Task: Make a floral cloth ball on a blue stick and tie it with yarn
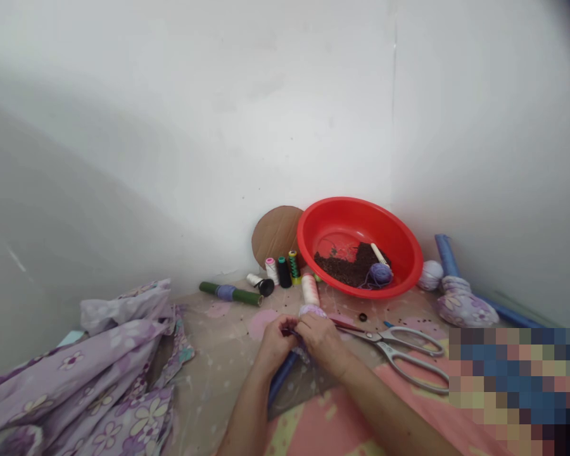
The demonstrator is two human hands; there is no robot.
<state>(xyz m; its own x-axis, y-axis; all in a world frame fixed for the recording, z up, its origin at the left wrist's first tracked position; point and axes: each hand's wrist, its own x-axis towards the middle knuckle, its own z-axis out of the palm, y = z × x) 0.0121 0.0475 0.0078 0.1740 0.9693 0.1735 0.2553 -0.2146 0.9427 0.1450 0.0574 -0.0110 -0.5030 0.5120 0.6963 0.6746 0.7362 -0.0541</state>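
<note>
My left hand (279,342) and my right hand (322,345) meet at the low centre, fingers closed at the neck of a small floral cloth bundle (313,310). The bundle's pale lilac top shows just beyond my knuckles. A blue stick (284,379) runs from under my hands toward me, between my forearms. Whether a thread is between my fingertips is too small to make out. Large metal scissors (393,348) lie right of my right hand, their blades pointing at it. A white and pink thread spool (310,290) stands just behind the bundle.
A red basin (361,212) with dark grains and purple yarn (380,274) leans behind. Several spools (285,272), a green stick (232,294) and a cardboard disc (275,234) are near the wall. Floral fabric (99,367) heaps left; a cloth-headed blue stick (463,304) lies right.
</note>
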